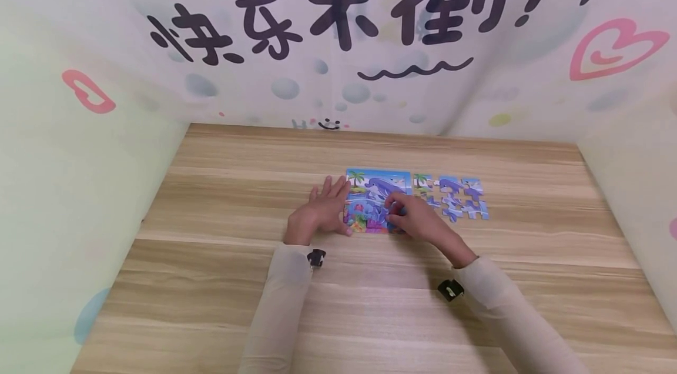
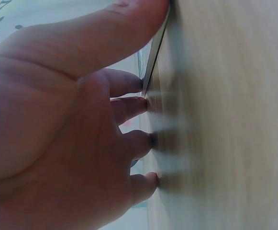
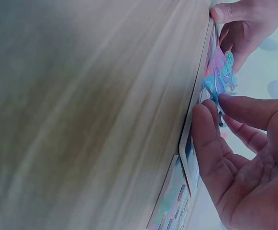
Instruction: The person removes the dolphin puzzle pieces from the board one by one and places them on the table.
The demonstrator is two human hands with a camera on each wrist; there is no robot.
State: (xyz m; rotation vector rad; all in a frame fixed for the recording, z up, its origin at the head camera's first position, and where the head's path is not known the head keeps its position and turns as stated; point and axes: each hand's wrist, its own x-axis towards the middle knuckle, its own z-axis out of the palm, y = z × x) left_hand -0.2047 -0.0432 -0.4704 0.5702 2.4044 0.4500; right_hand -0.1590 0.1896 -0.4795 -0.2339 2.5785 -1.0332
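A dolphin jigsaw puzzle in a flat tray [image 1: 378, 172] lies on the wooden table, with a palm tree and coral in its picture. My left hand [image 1: 321, 210] rests along the tray's left edge, fingers spread and thumb at the lower corner. In the left wrist view, that hand's fingertips [image 2: 139, 144] touch down by the tray's side. Over the tray's lower right part, my right hand [image 1: 415, 218] pinches a puzzle piece [image 3: 217, 72] between thumb and fingers. Pink and blue-green in colour, the piece tilts up from the tray in the right wrist view.
Right beside the tray lies a group of puzzle pieces [image 1: 450, 183] with palm and dolphin parts. The wooden table [image 1: 222, 186] meets a printed cloth wall [image 1: 254, 92] at the back, and pale walls flank it.
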